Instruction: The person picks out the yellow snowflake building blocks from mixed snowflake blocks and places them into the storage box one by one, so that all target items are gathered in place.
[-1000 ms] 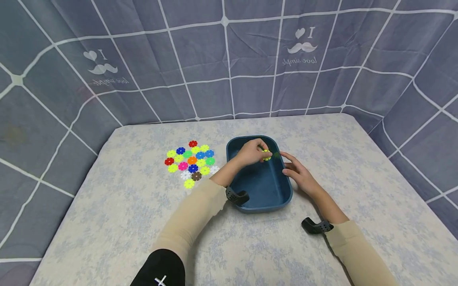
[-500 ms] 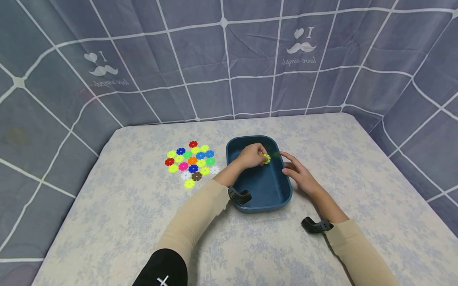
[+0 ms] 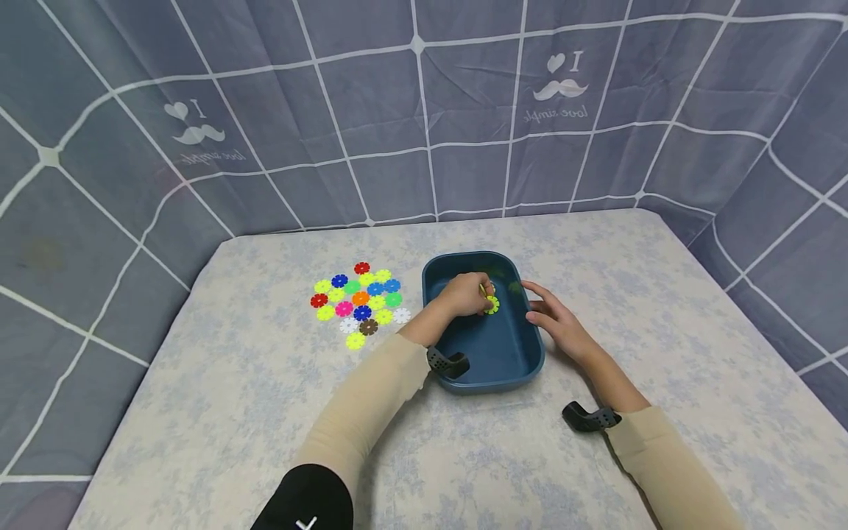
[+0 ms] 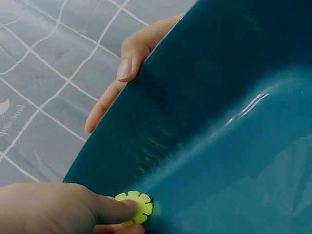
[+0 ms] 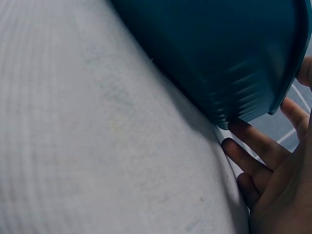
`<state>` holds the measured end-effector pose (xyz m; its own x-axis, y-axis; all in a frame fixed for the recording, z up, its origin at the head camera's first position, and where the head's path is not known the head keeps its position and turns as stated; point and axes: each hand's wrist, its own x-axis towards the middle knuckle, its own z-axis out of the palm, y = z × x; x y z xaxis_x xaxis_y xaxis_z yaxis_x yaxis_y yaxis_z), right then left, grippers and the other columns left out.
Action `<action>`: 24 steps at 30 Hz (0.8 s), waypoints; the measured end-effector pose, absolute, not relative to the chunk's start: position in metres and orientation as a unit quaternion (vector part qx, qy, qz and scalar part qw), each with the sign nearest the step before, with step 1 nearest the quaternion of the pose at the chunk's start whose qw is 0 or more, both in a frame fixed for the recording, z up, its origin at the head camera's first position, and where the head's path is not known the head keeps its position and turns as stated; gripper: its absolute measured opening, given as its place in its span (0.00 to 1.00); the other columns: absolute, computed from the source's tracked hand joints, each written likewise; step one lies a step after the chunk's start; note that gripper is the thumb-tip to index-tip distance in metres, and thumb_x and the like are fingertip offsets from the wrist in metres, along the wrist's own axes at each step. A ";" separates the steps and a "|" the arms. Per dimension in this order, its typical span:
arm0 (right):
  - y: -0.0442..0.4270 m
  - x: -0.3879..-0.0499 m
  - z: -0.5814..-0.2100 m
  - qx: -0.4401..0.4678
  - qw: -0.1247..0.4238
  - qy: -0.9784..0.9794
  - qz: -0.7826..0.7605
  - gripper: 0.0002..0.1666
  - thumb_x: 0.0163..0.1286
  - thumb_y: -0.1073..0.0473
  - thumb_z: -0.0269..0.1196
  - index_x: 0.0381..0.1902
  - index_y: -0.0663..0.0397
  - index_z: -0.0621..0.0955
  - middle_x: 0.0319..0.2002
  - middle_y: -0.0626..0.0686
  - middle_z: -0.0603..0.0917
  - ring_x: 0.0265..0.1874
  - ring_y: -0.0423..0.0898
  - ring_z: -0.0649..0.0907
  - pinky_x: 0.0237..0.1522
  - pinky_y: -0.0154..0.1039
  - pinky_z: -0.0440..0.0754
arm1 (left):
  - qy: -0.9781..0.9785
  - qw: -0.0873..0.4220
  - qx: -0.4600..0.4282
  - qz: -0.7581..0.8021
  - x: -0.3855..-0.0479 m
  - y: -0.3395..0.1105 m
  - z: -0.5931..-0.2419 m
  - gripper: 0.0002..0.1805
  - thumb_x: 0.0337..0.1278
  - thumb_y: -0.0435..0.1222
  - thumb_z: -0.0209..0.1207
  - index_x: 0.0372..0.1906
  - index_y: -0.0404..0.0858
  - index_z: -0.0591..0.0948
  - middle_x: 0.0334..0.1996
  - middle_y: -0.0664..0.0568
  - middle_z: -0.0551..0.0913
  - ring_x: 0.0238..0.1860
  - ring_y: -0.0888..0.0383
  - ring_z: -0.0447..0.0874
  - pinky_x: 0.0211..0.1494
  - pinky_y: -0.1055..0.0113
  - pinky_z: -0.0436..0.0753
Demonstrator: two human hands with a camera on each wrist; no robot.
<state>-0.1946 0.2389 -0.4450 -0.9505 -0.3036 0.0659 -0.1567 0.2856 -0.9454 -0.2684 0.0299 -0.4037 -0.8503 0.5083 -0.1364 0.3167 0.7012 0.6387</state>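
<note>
A yellow-green flower-shaped disc is pinched between thumb and fingers of my left hand, low inside a dark blue plastic bin. In the left wrist view, the thumb lies across the disc's face, close to the bin's inner wall. My right hand is at the bin's right side. Its thumb touches the rim there, and the fingers lie fairly straight against the outer wall in the right wrist view. In the head view, my left fingers partly hide the disc.
Left of the bin, several notched discs in red, yellow, blue, green, white, pink, orange and brown lie in a loose group. A pale patterned cloth covers the table. Behind it hangs a grey-blue checked curtain.
My left hand has moved lower and a little nearer inside the bin, with the yellow-green disc still pinched. The right hand stays at the bin's right side.
</note>
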 end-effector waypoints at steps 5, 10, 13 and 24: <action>0.239 -0.195 -0.446 -0.140 0.064 0.803 -0.576 0.35 0.77 0.57 0.51 0.77 0.51 0.54 0.71 0.68 0.59 0.67 0.66 0.65 0.63 0.66 0.62 | 0.929 0.124 0.228 0.265 -0.270 0.031 -0.408 0.10 0.57 0.36 0.68 0.41 0.38 0.81 0.34 0.51 0.81 0.31 0.58 0.76 0.37 0.66 0.75; 0.240 -0.196 -0.446 -0.144 0.060 0.802 -0.576 0.35 0.77 0.57 0.51 0.77 0.51 0.53 0.70 0.69 0.61 0.66 0.66 0.65 0.62 0.66 0.62 | 0.935 0.116 0.233 0.241 -0.270 0.032 -0.408 0.14 0.53 0.39 0.71 0.42 0.39 0.81 0.33 0.53 0.80 0.32 0.58 0.76 0.38 0.66 0.76; 0.241 -0.196 -0.446 -0.150 0.057 0.801 -0.577 0.35 0.78 0.58 0.50 0.77 0.51 0.53 0.69 0.70 0.62 0.66 0.66 0.66 0.62 0.66 0.62 | 0.940 0.116 0.230 0.226 -0.271 0.033 -0.408 0.16 0.52 0.40 0.72 0.45 0.41 0.82 0.34 0.53 0.81 0.34 0.58 0.77 0.40 0.66 0.77; 0.241 -0.196 -0.448 -0.169 0.056 0.791 -0.586 0.35 0.78 0.60 0.49 0.77 0.53 0.52 0.71 0.69 0.60 0.66 0.66 0.66 0.62 0.66 0.63 | 0.945 0.125 0.224 0.202 -0.270 0.034 -0.409 0.20 0.54 0.42 0.70 0.52 0.43 0.85 0.42 0.53 0.84 0.40 0.58 0.80 0.44 0.65 0.79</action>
